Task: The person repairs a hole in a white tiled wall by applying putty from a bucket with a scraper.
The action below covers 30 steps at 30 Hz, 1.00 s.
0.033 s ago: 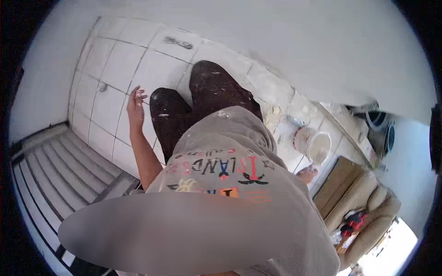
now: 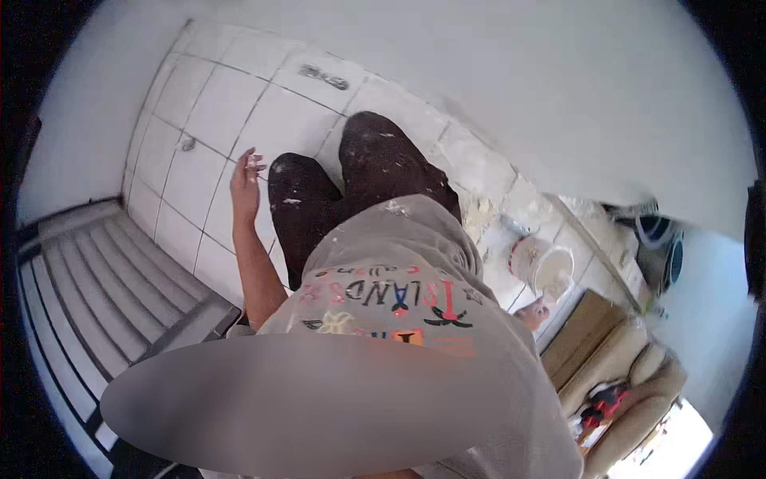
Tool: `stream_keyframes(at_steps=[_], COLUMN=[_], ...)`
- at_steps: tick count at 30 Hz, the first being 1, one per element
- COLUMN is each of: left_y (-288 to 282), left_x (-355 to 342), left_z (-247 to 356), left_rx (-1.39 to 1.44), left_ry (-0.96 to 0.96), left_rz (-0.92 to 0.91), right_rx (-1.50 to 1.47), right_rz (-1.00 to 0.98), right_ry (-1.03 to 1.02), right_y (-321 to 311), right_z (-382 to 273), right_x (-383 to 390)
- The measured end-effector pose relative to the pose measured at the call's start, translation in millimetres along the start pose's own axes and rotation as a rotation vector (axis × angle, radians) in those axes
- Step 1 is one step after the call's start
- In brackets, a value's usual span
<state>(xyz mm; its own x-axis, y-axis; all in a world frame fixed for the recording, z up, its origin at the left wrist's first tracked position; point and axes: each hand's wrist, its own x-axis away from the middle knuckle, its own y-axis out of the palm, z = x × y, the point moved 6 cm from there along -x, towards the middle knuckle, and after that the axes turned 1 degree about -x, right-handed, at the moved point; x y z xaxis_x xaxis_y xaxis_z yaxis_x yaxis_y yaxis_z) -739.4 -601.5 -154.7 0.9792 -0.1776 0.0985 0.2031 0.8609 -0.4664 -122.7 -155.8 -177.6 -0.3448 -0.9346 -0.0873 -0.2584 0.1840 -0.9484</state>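
Observation:
My left hand [image 2: 247, 180] hangs in the air left of my knees, above the white tiled floor [image 2: 227, 104]. Its fingers are apart and bent a little, with white smears at the tips, and it holds nothing. To the right of my body, my right hand [image 2: 535, 312] is at the near rim of a white bucket [image 2: 520, 259] with red marks on its side. Its fingers look closed around something small and pale reaching over the bucket's opening, too blurred to name. Pale, whitish material shows inside the bucket. My dark trousers [image 2: 375, 152] carry white splashes.
Beyond my knees rises a white wall [image 2: 495, 88]. Pale rubble [image 2: 477, 214] lies by its foot, near a long strip [image 2: 590, 239]. Dark basins [image 2: 674, 259] stand at far right. A brown sofa [image 2: 646, 399] is near right; grey slats [image 2: 104, 279] are at left.
The whole view has shifted slightly, so the floor and bucket sit a little lower. Both hands keep nearly the same places relative to my body and the bucket.

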Motion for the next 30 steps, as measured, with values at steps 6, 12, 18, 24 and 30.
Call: stream_keyframes(at_steps=[6, 12, 18, 24, 30], left_y=[21, -2, -39, -81, -121], left_x=[-6, -7, -46, -199, -359], left_z=[-15, -55, -152, -215, -290], left_rx=[-0.135, -0.019, -0.225, -0.508, -0.581], left_ry=[-0.118, -0.241, -0.244, -0.119, -0.118], left_rz=[-0.035, 0.074, 0.309, 0.442, 0.608], right_rx=[-0.980, -0.632, -0.437, -0.269, -0.179], right_rz=[-0.489, -1.561, -1.707, -1.714, -1.585], right_ry=[-0.098, -0.367, -0.559, -0.664, -0.954], right_y=[74, 95, 144, 194, 234], right_z=[-81, -339, -510, -633, -710], right_x=[-13, 146, 293, 421, 507])
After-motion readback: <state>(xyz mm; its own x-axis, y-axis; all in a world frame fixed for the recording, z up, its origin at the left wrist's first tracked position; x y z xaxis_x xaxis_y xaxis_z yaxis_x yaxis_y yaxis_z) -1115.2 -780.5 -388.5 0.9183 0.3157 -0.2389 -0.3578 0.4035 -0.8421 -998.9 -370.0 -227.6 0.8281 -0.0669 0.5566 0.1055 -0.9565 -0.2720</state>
